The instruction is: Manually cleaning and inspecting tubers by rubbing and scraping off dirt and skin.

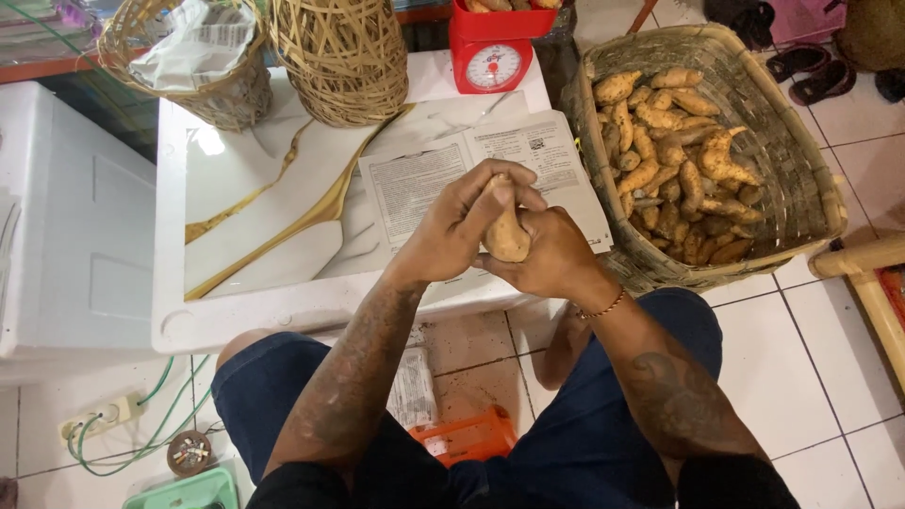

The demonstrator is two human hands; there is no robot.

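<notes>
Both my hands grip one tan sweet potato (506, 238) above the front edge of a white low table (245, 311). My left hand (462, 221) wraps its upper end from the left. My right hand (551, 253) cups its lower part from the right, a thin bracelet on that wrist. An open paper booklet (424, 174) lies on the table just beyond my hands.
A large woven basket (797, 165) with several sweet potatoes stands on the floor at right. A red kitchen scale (493, 57) sits at the table's far edge, with two wicker baskets (344, 57) to its left. A white box (66, 236) stands at left; cables and an orange tray (467, 435) lie on the tiled floor.
</notes>
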